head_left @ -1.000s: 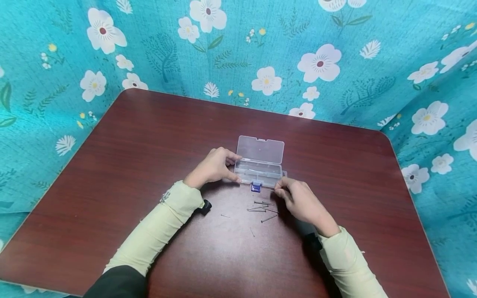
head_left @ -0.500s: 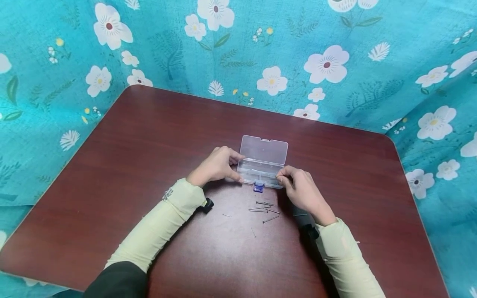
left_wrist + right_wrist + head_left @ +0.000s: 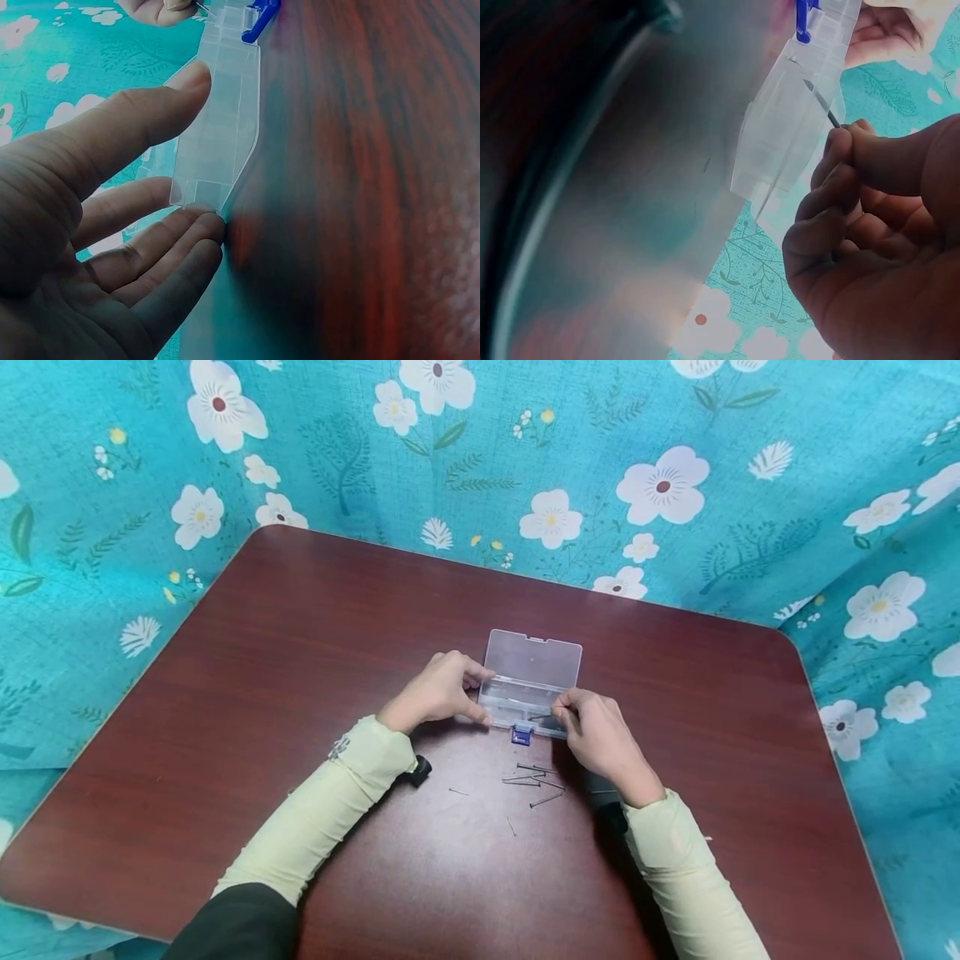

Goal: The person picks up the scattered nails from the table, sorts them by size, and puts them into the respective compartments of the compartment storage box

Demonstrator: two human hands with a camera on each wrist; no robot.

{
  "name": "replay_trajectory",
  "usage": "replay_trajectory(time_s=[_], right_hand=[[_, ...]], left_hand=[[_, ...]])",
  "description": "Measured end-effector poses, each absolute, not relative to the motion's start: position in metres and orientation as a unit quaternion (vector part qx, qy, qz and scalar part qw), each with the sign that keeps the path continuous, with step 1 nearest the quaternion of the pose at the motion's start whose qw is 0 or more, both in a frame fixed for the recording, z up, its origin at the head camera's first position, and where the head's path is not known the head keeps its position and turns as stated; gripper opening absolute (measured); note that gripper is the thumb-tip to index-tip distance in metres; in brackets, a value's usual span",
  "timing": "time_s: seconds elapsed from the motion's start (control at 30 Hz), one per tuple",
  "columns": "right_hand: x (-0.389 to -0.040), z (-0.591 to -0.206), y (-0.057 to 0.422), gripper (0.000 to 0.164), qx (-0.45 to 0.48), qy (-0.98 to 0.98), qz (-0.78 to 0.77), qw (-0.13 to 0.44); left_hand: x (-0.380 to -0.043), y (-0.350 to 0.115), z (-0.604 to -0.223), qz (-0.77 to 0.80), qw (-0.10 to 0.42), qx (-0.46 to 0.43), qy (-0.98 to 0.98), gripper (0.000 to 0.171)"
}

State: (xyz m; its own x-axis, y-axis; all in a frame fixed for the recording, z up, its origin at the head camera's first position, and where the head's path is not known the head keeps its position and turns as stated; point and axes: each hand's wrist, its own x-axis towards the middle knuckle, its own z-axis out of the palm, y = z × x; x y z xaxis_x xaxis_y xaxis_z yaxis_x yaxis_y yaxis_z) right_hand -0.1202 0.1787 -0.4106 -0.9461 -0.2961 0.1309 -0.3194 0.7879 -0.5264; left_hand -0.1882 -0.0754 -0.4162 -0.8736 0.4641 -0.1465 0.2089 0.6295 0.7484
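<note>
A clear plastic compartment box (image 3: 506,691) lies on the table with its lid (image 3: 533,658) raised behind it and its blue latch (image 3: 522,735) hanging at the front. My left hand (image 3: 435,695) grips the left end, thumb at the front edge and fingers by the back corner. Over the right front compartment, my right hand (image 3: 600,733) pinches a nail (image 3: 823,103) between thumb and forefinger. Its free end points left, down toward the box, in the head view. In the left wrist view, the end wall of the box (image 3: 214,127) stands between thumb and fingers.
Several dark nails (image 3: 521,782) lie in a loose pile in front of the box. Two thinner pieces, one like a pin (image 3: 458,792) and another pin (image 3: 512,827), lie nearer. A flowered curtain (image 3: 480,460) hangs behind the brown table (image 3: 337,610).
My right hand has moved from the box's right front corner up and left over the compartment, bringing the nail above it. The left hand keeps its grip on the box.
</note>
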Motion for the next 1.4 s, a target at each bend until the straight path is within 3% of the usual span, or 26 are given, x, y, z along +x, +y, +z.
replay_trajectory(time_s=[0.33,1.4], right_hand=[[-0.119,-0.408,0.185,0.01,0.158,-0.948,0.274,0.034],[-0.069,-0.413,0.237,0.008,0.145,-0.953,0.264,-0.035]], left_hand=[[-0.189,-0.076,-0.415,0.392,0.159,0.186,0.887,0.071],[-0.186,-0.073,-0.416,0.391,0.164,0.185,0.887,0.074]])
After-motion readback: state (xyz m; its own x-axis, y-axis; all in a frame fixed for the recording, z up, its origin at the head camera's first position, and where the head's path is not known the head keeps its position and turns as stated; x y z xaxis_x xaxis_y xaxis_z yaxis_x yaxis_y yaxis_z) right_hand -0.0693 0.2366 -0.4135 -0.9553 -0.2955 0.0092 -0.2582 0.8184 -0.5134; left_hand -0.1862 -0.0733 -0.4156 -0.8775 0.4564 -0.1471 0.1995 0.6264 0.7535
